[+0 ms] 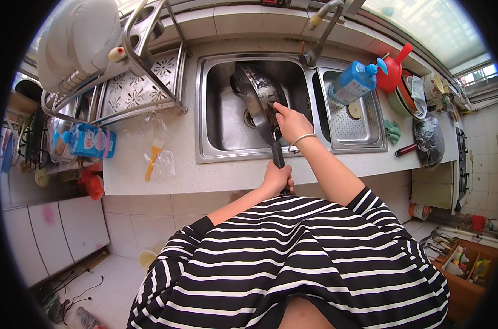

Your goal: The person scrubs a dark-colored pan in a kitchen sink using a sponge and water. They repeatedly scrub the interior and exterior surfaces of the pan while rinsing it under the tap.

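Note:
My left hand (276, 177) grips the black handle (278, 154) of a frying pan. The pan (259, 96) is tilted on its side in the large steel sink basin (224, 127), its worn, patchy underside facing right. Against that underside rests my right hand (294, 124), index finger stretched toward the patchy metal. A small dark shape shows at its fingertips; whether it is a held tool or part of the pan cannot be made out. The pan partly covers the drain (250, 118).
A faucet (314, 45) stands behind the sink. In the perforated tray (356, 129) at right are a blue pump bottle (353, 83) and a round disc (354, 110). Left on the counter lie a yellow-handled brush (153, 159) and another blue bottle (91, 141), near a metal dish rack (140, 61).

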A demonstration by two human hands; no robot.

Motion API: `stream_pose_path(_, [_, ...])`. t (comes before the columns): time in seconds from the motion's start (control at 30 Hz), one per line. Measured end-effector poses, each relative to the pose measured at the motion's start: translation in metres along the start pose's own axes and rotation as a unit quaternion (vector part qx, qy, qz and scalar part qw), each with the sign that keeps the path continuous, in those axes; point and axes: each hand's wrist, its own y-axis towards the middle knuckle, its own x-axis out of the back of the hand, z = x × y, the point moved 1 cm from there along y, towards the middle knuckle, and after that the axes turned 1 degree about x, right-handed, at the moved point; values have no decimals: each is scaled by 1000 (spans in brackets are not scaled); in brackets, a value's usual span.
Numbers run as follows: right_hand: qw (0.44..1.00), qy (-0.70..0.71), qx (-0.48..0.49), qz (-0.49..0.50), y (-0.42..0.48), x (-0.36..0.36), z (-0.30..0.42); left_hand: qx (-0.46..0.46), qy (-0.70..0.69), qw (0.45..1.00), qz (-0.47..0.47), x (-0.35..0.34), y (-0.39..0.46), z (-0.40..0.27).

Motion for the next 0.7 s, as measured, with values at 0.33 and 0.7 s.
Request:
stream_pose_path(0.33, [999, -31, 2, 6, -5, 3, -4, -11, -4, 1000, 14, -2, 5, 3])
stream_pose_path(0.7, [1000, 0, 18, -19, -9, -6, -12, -19, -6, 1000, 2, -1, -1, 3])
